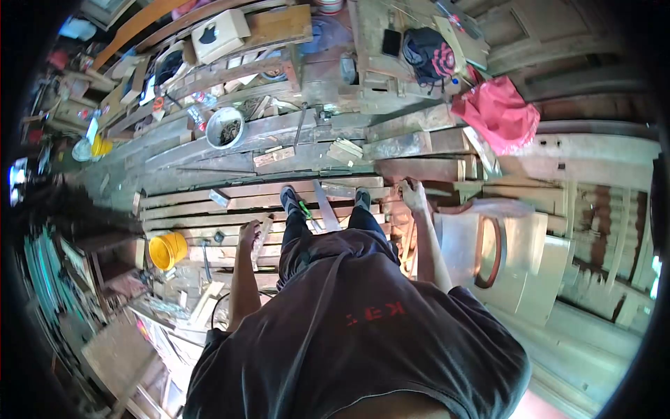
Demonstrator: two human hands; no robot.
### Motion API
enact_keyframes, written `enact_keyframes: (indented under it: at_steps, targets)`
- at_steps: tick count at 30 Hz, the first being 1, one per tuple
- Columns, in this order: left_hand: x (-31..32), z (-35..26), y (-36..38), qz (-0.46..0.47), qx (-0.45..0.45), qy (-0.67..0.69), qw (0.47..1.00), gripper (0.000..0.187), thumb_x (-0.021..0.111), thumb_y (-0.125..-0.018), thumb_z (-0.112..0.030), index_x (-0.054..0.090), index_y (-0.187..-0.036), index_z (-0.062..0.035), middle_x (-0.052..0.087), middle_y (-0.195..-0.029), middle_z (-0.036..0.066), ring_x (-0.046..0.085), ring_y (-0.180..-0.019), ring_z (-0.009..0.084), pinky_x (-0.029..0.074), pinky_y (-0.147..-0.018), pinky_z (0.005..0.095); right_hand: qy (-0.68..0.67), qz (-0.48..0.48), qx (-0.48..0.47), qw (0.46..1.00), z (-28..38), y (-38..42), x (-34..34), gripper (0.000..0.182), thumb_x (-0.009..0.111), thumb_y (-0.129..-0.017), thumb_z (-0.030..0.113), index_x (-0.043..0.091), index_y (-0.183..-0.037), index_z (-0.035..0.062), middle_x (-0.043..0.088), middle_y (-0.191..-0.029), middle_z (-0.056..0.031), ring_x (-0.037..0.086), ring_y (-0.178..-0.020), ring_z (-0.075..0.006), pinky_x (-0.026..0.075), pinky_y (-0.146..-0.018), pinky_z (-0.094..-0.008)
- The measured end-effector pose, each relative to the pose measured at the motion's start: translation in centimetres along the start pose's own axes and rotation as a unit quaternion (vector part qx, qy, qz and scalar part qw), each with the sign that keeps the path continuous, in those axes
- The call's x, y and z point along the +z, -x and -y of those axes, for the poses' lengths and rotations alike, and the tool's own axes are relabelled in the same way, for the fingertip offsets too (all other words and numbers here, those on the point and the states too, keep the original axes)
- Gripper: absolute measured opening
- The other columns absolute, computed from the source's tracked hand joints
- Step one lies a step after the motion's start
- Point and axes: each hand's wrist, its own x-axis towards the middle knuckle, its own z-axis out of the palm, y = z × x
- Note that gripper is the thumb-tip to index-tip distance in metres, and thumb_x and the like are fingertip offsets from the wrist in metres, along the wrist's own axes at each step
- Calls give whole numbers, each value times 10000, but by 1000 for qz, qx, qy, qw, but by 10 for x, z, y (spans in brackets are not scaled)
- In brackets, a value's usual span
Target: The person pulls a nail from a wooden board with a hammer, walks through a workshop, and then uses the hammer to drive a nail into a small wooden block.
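My left hand [249, 232] is closed on the upper end of a short pale wood board [262, 243], which hangs at my left side above the slatted planks [244, 203]. My right hand [414, 196] is out to my right with its fingers curled, close to the ends of some stacked timbers [422, 169]. Whatever it may hold is too small to make out. Between my feet lies a hand saw blade [326, 207], and a green-handled tool [304, 209] is beside my left shoe.
A yellow bucket [167, 251] and a hammer [206, 261] are at left. Ahead stands a metal bucket [225, 128] of dark scraps, near loose wood offcuts [274, 156]. A red cloth [497, 115] drapes over timber at right, and a wooden chair [492, 251] stands beside me.
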Motion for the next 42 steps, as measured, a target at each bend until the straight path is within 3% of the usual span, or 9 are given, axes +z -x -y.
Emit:
enact_keyframes:
  at_steps: [5, 6, 11, 18, 20, 23, 29, 37, 42]
  targets:
    - [60, 13, 75, -24, -49, 22, 998, 292, 646, -813, -311, 625, -965, -63, 577, -785, 5, 529, -533, 88, 347, -415, 216, -99, 73, -7, 992, -24, -37, -34, 272, 469, -938, 153, 544, -706, 31, 515, -604, -8, 452, -520, -84, 362, -468, -269]
    - [58, 33, 68, -2, -46, 11, 999, 392, 608, -852, -358, 633, -1130, -84, 656, -1011, 35, 578, -673, 108, 433, -547, 227, -120, 91, 8, 989, -30, -39, -43, 272, 469, -938, 151, 543, -703, 35, 513, -601, -8, 454, -517, -87, 359, -465, -271]
    - [84, 57, 117, -31, 26, 77, 996, 357, 628, -856, -357, 639, -1058, -62, 654, -904, 38, 607, -724, 124, 452, -597, 254, -146, 147, 36, 978, -37, -58, -66, 267, 488, -938, 159, 547, -696, 65, 517, -582, -18, 463, -489, -109, 348, -441, -278]
    - [102, 132, 137, -114, -109, 149, 976, 364, 562, -893, -364, 638, -1142, -111, 672, -1052, 39, 604, -753, 155, 469, -662, 301, -115, 177, 60, 976, -41, -77, -95, 209, 500, -968, 167, 522, -775, 88, 503, -590, -18, 471, -480, -119, 365, -431, -280]
    - [107, 148, 145, -118, -131, 139, 974, 341, 581, -876, -381, 636, -1115, -144, 665, -1001, 11, 591, -715, 147, 445, -598, 304, -226, 165, 69, 958, -41, -77, -91, 214, 499, -955, 147, 513, -748, 97, 484, -580, -21, 466, -477, -126, 361, -425, -281]
    - [113, 175, 154, -134, -143, 184, 963, 293, 597, -867, -382, 641, -1033, -144, 651, -907, -18, 575, -644, 134, 420, -558, 290, -192, 213, 46, 957, -31, -82, -85, 198, 530, -899, 125, 501, -705, 103, 467, -572, -25, 460, -470, -131, 363, -425, -276]
    - [119, 199, 198, -184, -139, 258, 938, 300, 520, -888, -375, 631, -1105, -201, 641, -1047, -39, 595, -793, 134, 413, -650, 282, 67, 316, -4, 946, 4, -114, -18, 247, 530, -910, 191, 489, -687, 92, 518, -590, -27, 501, -505, -119, 389, -437, -274]
    - [136, 319, 201, -184, -120, 385, 896, 264, 531, -883, -251, 681, -1040, -102, 651, -996, 28, 622, -806, 196, 521, -693, 333, 53, 420, -60, 904, 79, -126, 79, 205, 532, -919, 155, 513, -729, 80, 506, -602, -9, 504, -493, -107, 392, -421, -267]
    - [119, 280, 211, -243, -169, 386, 874, 251, 599, -848, -284, 679, -991, -94, 635, -877, 17, 582, -733, 153, 455, -586, 295, 53, 453, -78, 886, 110, -90, 130, 189, 523, -914, 171, 534, -744, 87, 521, -603, -11, 495, -479, -104, 387, -416, -257]
